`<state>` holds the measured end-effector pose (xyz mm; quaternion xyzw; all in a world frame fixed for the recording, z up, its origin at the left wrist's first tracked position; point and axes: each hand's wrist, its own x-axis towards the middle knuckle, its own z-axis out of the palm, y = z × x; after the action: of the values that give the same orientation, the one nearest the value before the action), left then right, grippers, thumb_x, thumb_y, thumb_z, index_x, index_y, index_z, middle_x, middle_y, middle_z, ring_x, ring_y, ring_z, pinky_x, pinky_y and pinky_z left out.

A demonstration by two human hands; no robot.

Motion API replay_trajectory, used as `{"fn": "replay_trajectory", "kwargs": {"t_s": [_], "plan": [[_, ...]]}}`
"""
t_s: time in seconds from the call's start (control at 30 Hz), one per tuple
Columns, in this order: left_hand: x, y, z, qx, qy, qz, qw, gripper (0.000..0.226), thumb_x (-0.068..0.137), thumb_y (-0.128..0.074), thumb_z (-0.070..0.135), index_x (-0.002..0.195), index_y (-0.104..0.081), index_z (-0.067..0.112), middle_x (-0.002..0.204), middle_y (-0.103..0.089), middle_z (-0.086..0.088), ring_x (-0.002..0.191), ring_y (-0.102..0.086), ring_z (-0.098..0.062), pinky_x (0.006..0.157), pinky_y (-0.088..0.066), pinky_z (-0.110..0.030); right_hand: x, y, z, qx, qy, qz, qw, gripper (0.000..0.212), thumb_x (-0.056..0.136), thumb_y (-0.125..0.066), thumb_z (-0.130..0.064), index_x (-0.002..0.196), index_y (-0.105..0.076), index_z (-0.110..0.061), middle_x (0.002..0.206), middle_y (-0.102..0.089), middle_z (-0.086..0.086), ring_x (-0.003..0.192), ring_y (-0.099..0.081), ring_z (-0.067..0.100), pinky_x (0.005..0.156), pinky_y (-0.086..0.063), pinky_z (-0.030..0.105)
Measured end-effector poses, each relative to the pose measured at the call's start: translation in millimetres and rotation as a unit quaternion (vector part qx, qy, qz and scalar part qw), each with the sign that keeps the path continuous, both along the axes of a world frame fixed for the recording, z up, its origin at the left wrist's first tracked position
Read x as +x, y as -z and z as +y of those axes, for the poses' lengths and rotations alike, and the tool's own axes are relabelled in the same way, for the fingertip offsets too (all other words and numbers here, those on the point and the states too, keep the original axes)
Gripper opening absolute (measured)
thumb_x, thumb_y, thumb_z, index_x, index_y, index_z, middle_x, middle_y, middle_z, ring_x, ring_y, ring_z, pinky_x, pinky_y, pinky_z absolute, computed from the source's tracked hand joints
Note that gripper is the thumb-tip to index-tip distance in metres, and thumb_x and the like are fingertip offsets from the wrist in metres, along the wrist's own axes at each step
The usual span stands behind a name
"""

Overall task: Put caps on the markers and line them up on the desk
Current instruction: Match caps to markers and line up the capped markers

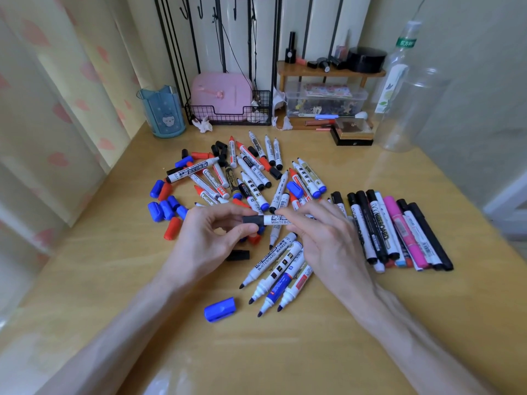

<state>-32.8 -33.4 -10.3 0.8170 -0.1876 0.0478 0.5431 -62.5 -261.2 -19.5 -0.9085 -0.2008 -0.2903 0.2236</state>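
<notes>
Both hands hold one white whiteboard marker [276, 219] level above the desk. My left hand [211, 232] pinches the black cap [252, 219] that sits on the marker's left end. My right hand [322, 232] grips the barrel. Beneath and beyond them lies a heap of uncapped markers [251, 175] mixed with loose caps. A cluster of blue and red caps [166, 206] lies at the left. Several uncapped markers [279, 275] lie in front of my right hand. A row of capped markers [399, 232] lies side by side at the right.
One blue cap [220, 309] and one black cap [238, 255] lie loose on the wooden desk [114, 280]. At the back stand a blue cup [162, 112], a wire rack with a pink box [225, 101], a clear storage box [325, 101] and two clear bottles [405, 89].
</notes>
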Motion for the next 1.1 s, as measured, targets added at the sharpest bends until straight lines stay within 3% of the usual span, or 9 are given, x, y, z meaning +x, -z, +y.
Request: {"fn": "replay_trajectory", "kwargs": {"t_s": [0.2, 0.3, 0.4, 0.53, 0.63, 0.77, 0.93, 1.0, 1.1], "plan": [[-1.0, -1.4, 2.0, 0.012, -0.010, -0.016, 1.000, 0.012, 0.090, -0.080, 0.013, 0.101, -0.080, 0.019, 0.084, -0.080, 0.009, 0.080, -0.077, -0.009, 0.081, -0.061, -0.026, -2.8, 0.9, 3.5, 0.004, 0.010, -0.006, 1.000, 0.046, 0.084, -0.071, 0.012, 0.122, -0.074, -0.014, 0.091, -0.065, -0.003, 0.084, -0.055, 0.017, 0.071, -0.052, 0.040], [4.3, -1.6, 4.1, 0.025, 0.007, -0.023, 0.999, 0.014, 0.092, -0.079, 0.018, 0.105, -0.079, 0.022, 0.087, -0.080, 0.008, 0.083, -0.077, -0.013, 0.087, -0.059, -0.029, -2.8, -1.9, 6.9, 0.004, 0.009, -0.001, 1.000, 0.026, 0.095, -0.072, -0.015, 0.121, -0.074, -0.017, 0.090, -0.065, -0.005, 0.081, -0.053, 0.014, 0.073, -0.048, 0.036], [7.3, 2.0, 2.5, 0.050, 0.012, -0.048, 0.998, 0.017, 0.094, -0.078, 0.024, 0.110, -0.077, 0.030, 0.086, -0.077, 0.001, 0.080, -0.069, -0.019, 0.086, -0.055, -0.033, -1.4, -5.3, 9.7, 0.008, 0.028, 0.009, 1.000, 0.026, 0.097, -0.070, -0.035, 0.117, -0.076, -0.021, 0.092, -0.068, -0.008, 0.078, -0.056, 0.012, 0.072, -0.048, 0.035], [5.0, 0.4, -3.4, 0.011, 0.002, -0.053, 0.999, 0.025, 0.095, -0.075, 0.020, 0.119, -0.071, 0.024, 0.102, -0.077, 0.004, 0.092, -0.073, -0.018, 0.082, -0.056, -0.029, -1.2, -8.0, -0.4, 0.019, 0.042, 0.036, 0.998, 0.027, 0.095, -0.071, -0.037, 0.111, -0.079, -0.018, 0.094, -0.063, -0.006, 0.084, -0.056, 0.013, 0.072, -0.050, 0.031], [4.5, -2.0, -2.4, 0.016, -0.007, -0.061, 0.998, 0.021, 0.097, -0.072, 0.022, 0.118, -0.070, 0.025, 0.112, -0.075, 0.010, 0.097, -0.074, -0.016, 0.079, -0.058, -0.029, 2.9, -15.6, -18.4, 0.059, 0.114, 0.060, 0.990, 0.027, 0.093, -0.073, -0.040, 0.108, -0.080, -0.018, 0.083, -0.062, -0.004, 0.077, -0.058, 0.018, 0.070, -0.051, 0.035], [3.9, 4.0, -0.9, 0.054, -0.011, -0.075, 0.996, 0.014, 0.100, -0.069, 0.022, 0.113, -0.072, 0.028, 0.107, -0.075, 0.012, 0.094, -0.072, -0.014, 0.081, -0.058, -0.040, 8.7, -24.2, -47.2, 0.057, 0.237, 0.120, 0.962, 0.024, 0.095, -0.070, -0.043, 0.109, -0.075, -0.024, 0.068, -0.066, -0.007, 0.070, -0.063, 0.021, 0.064, -0.052, 0.036], [7.8, 6.7, 4.6, 0.083, -0.007, -0.072, 0.994, 0.016, 0.100, -0.069, 0.022, 0.114, -0.073, 0.030, 0.103, -0.075, 0.014, 0.089, -0.071, -0.015, 0.079, -0.057, -0.044, 12.6, -20.4, -58.6, -0.001, 0.313, 0.139, 0.940, 0.032, 0.096, -0.068, -0.042, 0.120, -0.068, -0.021, 0.081, -0.072, -0.001, 0.089, -0.068, 0.029, 0.072, -0.054, 0.039], [12.4, 4.1, 12.6, 0.095, -0.008, -0.075, 0.993, 0.017, 0.100, -0.069, 0.021, 0.113, -0.074, 0.030, 0.106, -0.075, 0.018, 0.094, -0.071, -0.013, 0.081, -0.055, -0.038, 12.9, -18.0, -59.8, -0.019, 0.319, 0.124, 0.940, 0.034, 0.096, -0.068, -0.039, 0.123, -0.068, -0.018, 0.088, -0.072, 0.003, 0.095, -0.065, 0.031, 0.077, -0.052, 0.040], [21.0, -2.9, 29.9, 0.107, -0.002, -0.073, 0.992, 0.014, 0.099, -0.070, 0.019, 0.106, -0.075, 0.030, 0.107, -0.076, 0.017, 0.095, -0.070, -0.007, 0.074, -0.049, -0.016, 13.3, -17.1, -58.5, -0.020, 0.309, 0.105, 0.945, 0.035, 0.096, -0.068, -0.035, 0.124, -0.068, -0.015, 0.098, -0.071, 0.008, 0.100, -0.062, 0.032, 0.082, -0.048, 0.042]]}}
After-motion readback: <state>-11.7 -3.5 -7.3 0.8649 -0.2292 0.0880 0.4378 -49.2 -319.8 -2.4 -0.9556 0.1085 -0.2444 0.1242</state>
